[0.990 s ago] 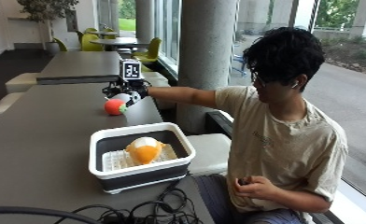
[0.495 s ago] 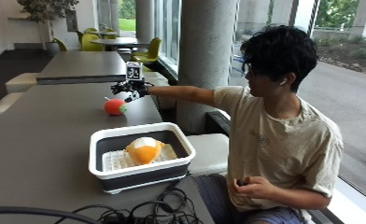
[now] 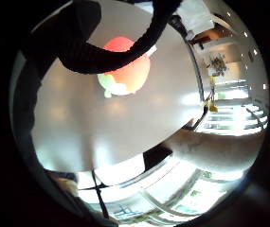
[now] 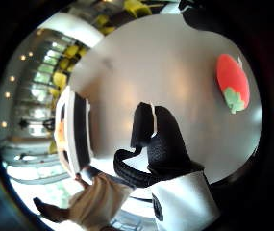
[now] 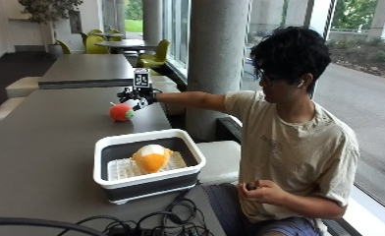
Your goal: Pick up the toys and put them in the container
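The step in hand looks like the reach for the second toy. In the outside view the gloved right hand (image 5: 139, 97) hovers left of centre, just above and beside the red strawberry toy (image 5: 120, 112) on the grey table (image 5: 42, 142). The palm views show curled glove fingers (image 4: 163, 139) with nothing between them and the toy lying apart on the tabletop. The white-rimmed container (image 5: 148, 164), lower centre, already holds an orange toy (image 5: 151, 157). Next the hand likely needs to drop over the strawberry, close round it, then carry it back. Behind are a concrete column (image 5: 217, 59), windows and yellow-green chairs (image 5: 154, 53)
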